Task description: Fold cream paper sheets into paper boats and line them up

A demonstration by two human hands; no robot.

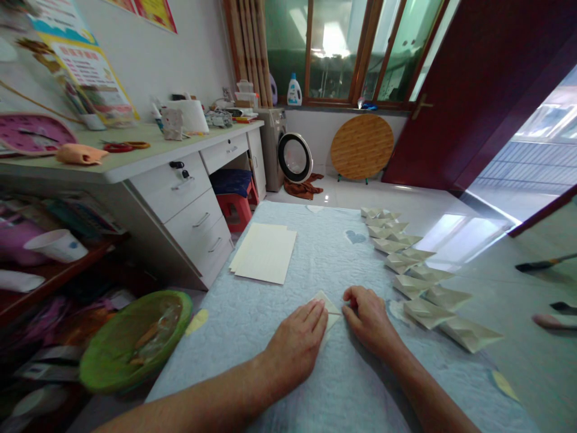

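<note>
A small piece of pale cream paper (333, 322), folded into a diamond shape with a crease line, lies on the cloth-covered table. My left hand (300, 331) rests flat over its left side, fingers stretched out and hiding part of it. Beside the paper's right corner is my right hand (367, 316), its fingers loosely curled and the thumb apart from them; whether the thumb touches the corner is hard to make out. Folded paper boats (426, 313) stand in two rows along the right edge. Flat paper sheets (265, 252) are stacked further back on the left.
A light blue quilted cloth (324, 258) covers the table. To the left sit a green basin (135, 343) and a white desk (180, 186) with drawers. Behind are a red stool (238, 207), a washing machine (273, 150) with its door open, and a round wooden tabletop (363, 147).
</note>
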